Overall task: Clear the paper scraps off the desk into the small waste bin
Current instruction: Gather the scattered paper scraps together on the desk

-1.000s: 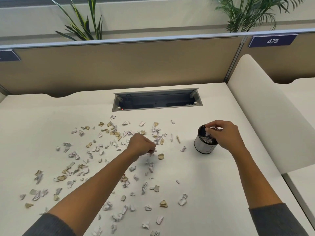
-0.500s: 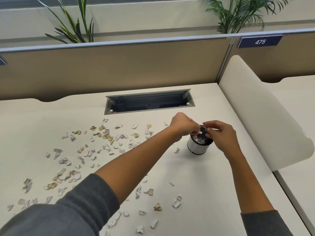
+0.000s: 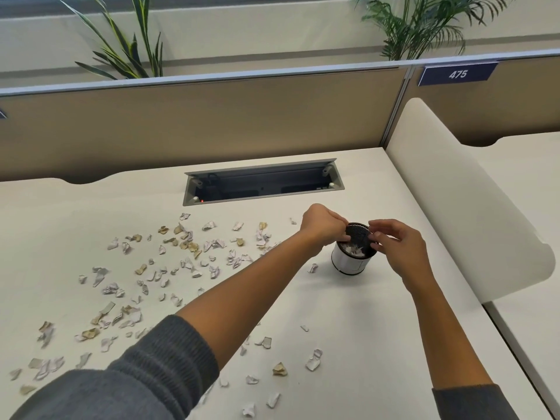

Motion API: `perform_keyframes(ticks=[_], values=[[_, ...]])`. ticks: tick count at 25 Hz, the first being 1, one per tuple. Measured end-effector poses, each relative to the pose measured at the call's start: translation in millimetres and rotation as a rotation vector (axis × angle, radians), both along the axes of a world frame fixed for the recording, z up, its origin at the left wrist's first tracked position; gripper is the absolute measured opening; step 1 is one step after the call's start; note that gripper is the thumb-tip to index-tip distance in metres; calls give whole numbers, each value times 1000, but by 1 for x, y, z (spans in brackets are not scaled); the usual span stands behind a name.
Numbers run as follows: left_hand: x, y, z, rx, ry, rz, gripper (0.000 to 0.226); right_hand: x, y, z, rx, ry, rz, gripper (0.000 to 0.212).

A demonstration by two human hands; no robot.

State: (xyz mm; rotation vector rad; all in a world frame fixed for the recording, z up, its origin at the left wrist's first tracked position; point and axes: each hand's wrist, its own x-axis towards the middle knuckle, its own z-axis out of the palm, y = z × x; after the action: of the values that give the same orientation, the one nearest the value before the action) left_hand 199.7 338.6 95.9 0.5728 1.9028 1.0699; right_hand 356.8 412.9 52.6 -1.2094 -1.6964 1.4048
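A: Both hands meet over the waste bin (image 3: 351,262), which stands upright on the tabletop (image 3: 348,313) at about three o'clock from the main scatter of paper scraps (image 3: 181,262). How are the fingers set?

B: The left hand (image 3: 322,227) is curled at the bin's nine o'clock rim, fingertips bunched as if pinching scraps; whether it has let them go I cannot tell. The right hand (image 3: 397,250), at the three o'clock rim, has its fingers bent, tips touching near the dark inner rim; what it grips, if anything, I cannot tell. White scraps already lie inside the bin.

A: What could go wrong from here?

B: In my judgement, three things. The bin looks light and narrow, so a nudge from either wrist could tip it and spill its load. Its mouth is small and crowded by two hands, so released scraps could fall outside; one scrap already lies just beside the base at eight o'clock. And the left forearm (image 3: 242,298) crosses above the scatter, so a low sleeve (image 3: 151,374) could sweep pieces toward the near edge.

A: How far along is the clearing?

B: Early, I would say: most scraps remain, from nine o'clock round to six o'clock.

A: Any writing?

B: One sign (image 3: 457,74) on the partition at one o'clock reads "475". No brand is legible on the bin.
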Motion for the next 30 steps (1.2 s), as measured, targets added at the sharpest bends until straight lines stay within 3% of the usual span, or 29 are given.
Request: perform_keyframes(ticks=[5, 8, 11, 17, 26, 30], values=[[-19, -27, -6, 49, -9, -11, 22, -23, -23, 0, 99, -14, 9, 25], [-35, -62, -29, -34, 215, -57, 27, -43, -61, -16, 163, -19, 112, 25], [-52, -102, -58, -141, 514, -222, 32, -57, -97, -45, 197, -152, 278, 27], [-83, -164, -100, -202, 745, -479, 35, -59, -122, -83, 313, -409, 378, 43], [-70, -200, -125, -152, 660, -379, 67, -79, -147, -99, 374, -427, 536, 49], [-64, -197, -127, -141, 688, -334, 61, -89, -153, -95, 406, -374, 596, 48]])
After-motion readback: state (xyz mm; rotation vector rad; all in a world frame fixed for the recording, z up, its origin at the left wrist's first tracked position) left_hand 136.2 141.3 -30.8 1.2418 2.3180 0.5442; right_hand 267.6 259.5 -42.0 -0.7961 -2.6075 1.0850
